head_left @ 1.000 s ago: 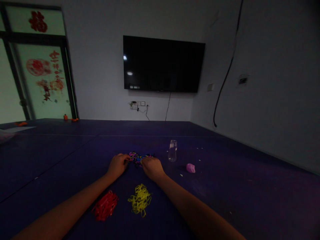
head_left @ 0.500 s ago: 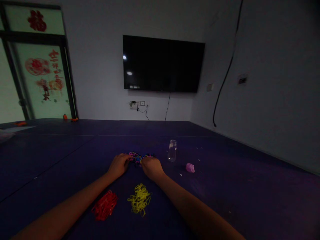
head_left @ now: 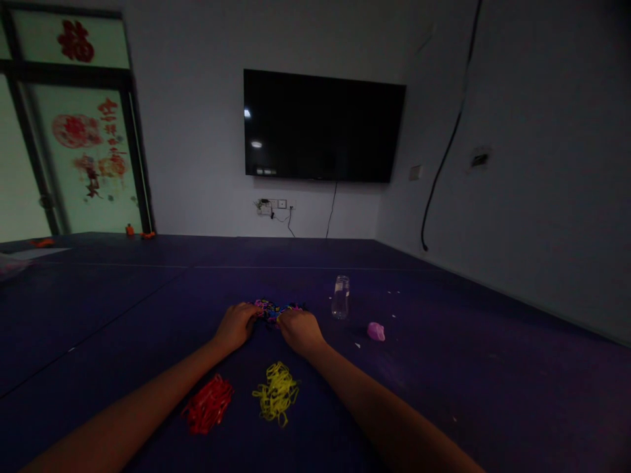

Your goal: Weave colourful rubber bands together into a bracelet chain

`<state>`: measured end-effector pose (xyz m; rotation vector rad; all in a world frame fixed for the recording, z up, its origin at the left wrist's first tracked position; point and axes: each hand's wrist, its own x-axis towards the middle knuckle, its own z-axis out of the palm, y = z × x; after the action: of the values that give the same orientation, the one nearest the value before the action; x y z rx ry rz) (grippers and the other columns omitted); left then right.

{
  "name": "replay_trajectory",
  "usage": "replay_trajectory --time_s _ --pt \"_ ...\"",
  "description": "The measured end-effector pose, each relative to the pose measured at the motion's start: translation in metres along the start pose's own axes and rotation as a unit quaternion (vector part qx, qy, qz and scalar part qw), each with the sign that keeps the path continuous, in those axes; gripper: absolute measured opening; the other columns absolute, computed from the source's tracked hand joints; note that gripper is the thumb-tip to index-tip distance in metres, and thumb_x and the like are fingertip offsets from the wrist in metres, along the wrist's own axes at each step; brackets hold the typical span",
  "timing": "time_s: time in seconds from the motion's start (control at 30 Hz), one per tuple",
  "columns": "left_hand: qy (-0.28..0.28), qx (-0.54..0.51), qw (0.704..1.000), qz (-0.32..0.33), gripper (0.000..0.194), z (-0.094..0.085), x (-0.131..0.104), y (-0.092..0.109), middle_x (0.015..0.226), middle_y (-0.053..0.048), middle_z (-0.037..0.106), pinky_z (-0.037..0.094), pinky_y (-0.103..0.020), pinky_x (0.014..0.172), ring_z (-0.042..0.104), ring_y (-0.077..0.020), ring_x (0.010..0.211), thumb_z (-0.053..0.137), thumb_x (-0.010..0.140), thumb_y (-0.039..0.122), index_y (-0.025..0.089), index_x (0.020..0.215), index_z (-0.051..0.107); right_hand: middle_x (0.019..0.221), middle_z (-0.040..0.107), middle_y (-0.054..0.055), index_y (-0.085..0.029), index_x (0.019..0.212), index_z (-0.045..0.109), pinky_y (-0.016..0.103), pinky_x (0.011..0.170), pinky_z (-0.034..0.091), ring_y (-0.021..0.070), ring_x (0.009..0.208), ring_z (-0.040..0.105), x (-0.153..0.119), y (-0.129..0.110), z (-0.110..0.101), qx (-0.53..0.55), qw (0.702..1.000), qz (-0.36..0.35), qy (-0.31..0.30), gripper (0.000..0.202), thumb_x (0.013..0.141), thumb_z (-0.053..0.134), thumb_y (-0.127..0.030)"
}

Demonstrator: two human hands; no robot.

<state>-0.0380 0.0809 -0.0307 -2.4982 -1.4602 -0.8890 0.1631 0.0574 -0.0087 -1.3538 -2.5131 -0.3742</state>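
Observation:
A mixed pile of small coloured rubber bands (head_left: 273, 311), mostly blue, pink and dark, lies on the purple surface in front of me. At its left edge my left hand (head_left: 236, 326) is closed, the curled fingertips touching the bands; what they hold is hidden. My right hand (head_left: 300, 332) covers the pile's right part, fingers closed in a pinch with a bit of yellow band showing at the tips. Nearer to me, between my forearms, are a heap of red rubber bands (head_left: 209, 404) and, to its right, a looser heap of yellow rubber bands (head_left: 277, 394).
Right of the pile stands a clear bottle (head_left: 340, 299) with a pale label. A pink crumpled lump (head_left: 375, 331) and several white scraps lie beyond my right forearm. A television (head_left: 323, 128) hangs on the far wall; a black cable (head_left: 446, 148) dangles at right.
Both hands stay at the mixed pile with hardly any movement. The whole view has shifted very slightly; the heaps look the same.

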Motion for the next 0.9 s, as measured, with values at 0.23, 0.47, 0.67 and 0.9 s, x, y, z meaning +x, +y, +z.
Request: replay_trajectory --time_s 0.23,0.47,0.67,0.9 --pt "0.032 -0.058 0.998 0.016 0.031 0.0026 0.0003 -0.0009 0.094 -0.006 0.068 0.047 -0.031 0.081 0.062 -0.0193 0.089 0.045 0.085 0.006 0.02 0.103 0.066 0.097 0.069 0.011 -0.016 0.091 0.065 0.025 0.071 0.046 0.0191 0.086 0.065 -0.0008 -0.0016 -0.0019 0.005 1.0 0.0 0.0 0.026 0.092 0.04 -0.023" --pt "0.071 -0.121 0.989 0.055 0.027 0.001 -0.0013 0.0053 0.098 -0.005 0.066 0.049 -0.029 0.083 0.061 -0.0174 0.092 0.043 0.09 0.014 0.02 0.107 0.063 0.098 0.068 0.009 -0.017 0.094 0.064 0.025 0.071 0.046 0.0189 0.087 0.065 -0.0016 -0.002 -0.0015 0.002 1.0 -0.012 -0.006 0.028 0.093 0.036 -0.024" --pt "0.068 -0.102 0.989 0.084 0.021 0.0009 -0.0012 0.0044 0.094 -0.005 0.067 0.049 -0.031 0.084 0.061 -0.0175 0.091 0.048 0.09 0.015 0.02 0.101 0.065 0.1 0.068 0.009 -0.018 0.095 0.063 0.025 0.071 0.047 0.0183 0.088 0.064 -0.0005 -0.0013 0.0004 0.006 1.0 -0.02 -0.007 0.029 0.094 0.035 -0.023" --pt "0.083 -0.093 0.989 0.082 0.02 0.0037 -0.0018 0.0031 0.094 -0.005 0.068 0.05 -0.032 0.085 0.063 -0.0174 0.09 0.051 0.087 0.013 0.02 0.099 0.066 0.099 0.068 0.009 -0.018 0.095 0.063 0.025 0.07 0.046 0.0186 0.087 0.064 -0.0008 -0.0007 -0.0006 0.008 1.0 -0.024 -0.003 0.027 0.094 0.036 -0.022"
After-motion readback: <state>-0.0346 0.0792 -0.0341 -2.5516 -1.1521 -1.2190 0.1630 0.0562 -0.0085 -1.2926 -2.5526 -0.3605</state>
